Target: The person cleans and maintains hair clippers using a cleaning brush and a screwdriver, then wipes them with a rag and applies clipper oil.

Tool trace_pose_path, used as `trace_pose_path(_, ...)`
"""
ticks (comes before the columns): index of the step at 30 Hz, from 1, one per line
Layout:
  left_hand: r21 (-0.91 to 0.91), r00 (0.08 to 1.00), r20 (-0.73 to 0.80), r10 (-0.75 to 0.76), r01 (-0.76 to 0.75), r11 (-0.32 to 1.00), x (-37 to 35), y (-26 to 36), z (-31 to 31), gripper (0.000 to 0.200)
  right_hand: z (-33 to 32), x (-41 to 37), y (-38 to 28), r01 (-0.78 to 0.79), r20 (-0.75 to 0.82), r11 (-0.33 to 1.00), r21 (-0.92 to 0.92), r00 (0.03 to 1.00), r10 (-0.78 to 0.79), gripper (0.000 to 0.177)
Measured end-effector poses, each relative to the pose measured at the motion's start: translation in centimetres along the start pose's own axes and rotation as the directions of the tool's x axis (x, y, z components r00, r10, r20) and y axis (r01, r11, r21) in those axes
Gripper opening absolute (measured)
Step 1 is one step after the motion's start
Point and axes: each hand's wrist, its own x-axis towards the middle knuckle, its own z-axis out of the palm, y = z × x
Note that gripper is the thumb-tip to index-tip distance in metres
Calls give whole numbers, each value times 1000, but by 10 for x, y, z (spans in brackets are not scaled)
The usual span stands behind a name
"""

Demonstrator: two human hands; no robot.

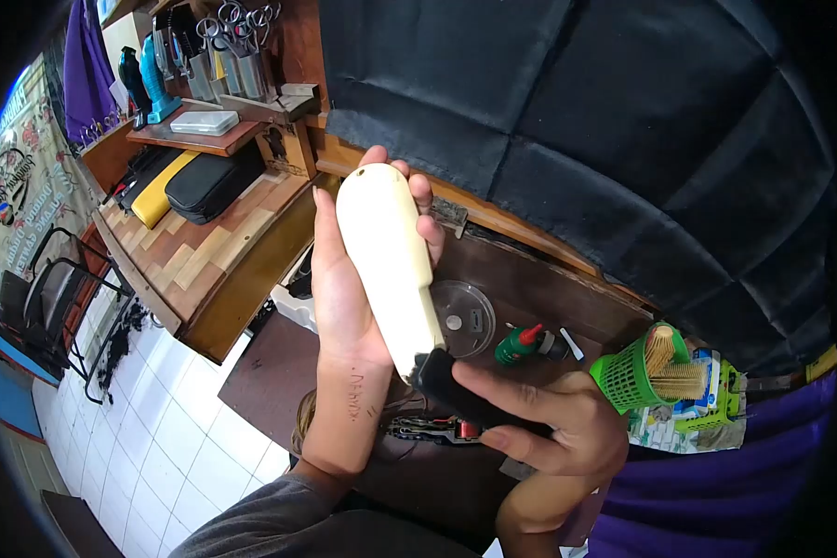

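Observation:
My left hand (339, 279) is closed around a cream-coloured hair clipper casing (381, 251), its wide rounded end up and its narrow end pointing down to the right. A small dark hole shows near the rounded top. My right hand (567, 423) grips a black brush-like tool (465, 391) between thumb and fingers. The tip of this tool is right at the casing's narrow end, where the edge looks jagged. Below the hands, a dark clipper mechanism (432, 428) with a red part lies on the brown tabletop (265, 386), partly hidden by the black tool.
A clear round dish (465, 302) holds small parts, beside a green bottle (518, 344) with a red cap. At the right stands a green basket (623, 379) with brushes. A wooden shelf (209, 246) at left carries a black case (216, 181); black sheeting (604, 121) hangs ahead.

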Motion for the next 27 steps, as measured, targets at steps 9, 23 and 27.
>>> trace_pose_path(9,198,981,-153,-123,152,968,-10,-32,12,60,22,13,2,-222,-520,971,84,822,232,43)
trace_pose_path(23,13,970,-91,-224,226,974,0,-26,9,48,21,13,5,-153,-448,988,-28,885,124,42)
trace_pose_path(27,275,972,-219,-79,139,951,2,-20,12,51,1,6,7,166,-168,986,7,972,-163,42)
